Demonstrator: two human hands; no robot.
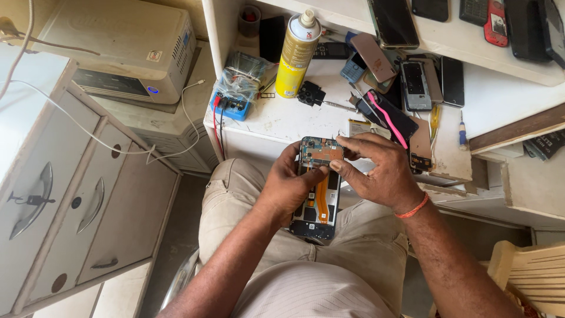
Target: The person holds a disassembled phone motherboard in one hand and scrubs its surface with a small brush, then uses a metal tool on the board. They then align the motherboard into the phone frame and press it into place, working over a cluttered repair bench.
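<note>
the scene was evenly lit by soft daylight, bright on the white counter and mild on the hands. shadows were faint and diffuse. the spray can showed a slight sheen. focus was sharp centrally; wide-angle bending curved the drawers at left.

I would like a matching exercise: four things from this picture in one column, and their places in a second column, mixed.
Things
1. opened phone
2. spray can
3. small screwdriver
4. red bracelet

Places
A. standing upright on the white table
B. on the right hand's wrist
C. held in the left hand above the lap
D. lying near the table's right edge

Pairs: 1-C, 2-A, 3-D, 4-B
</note>
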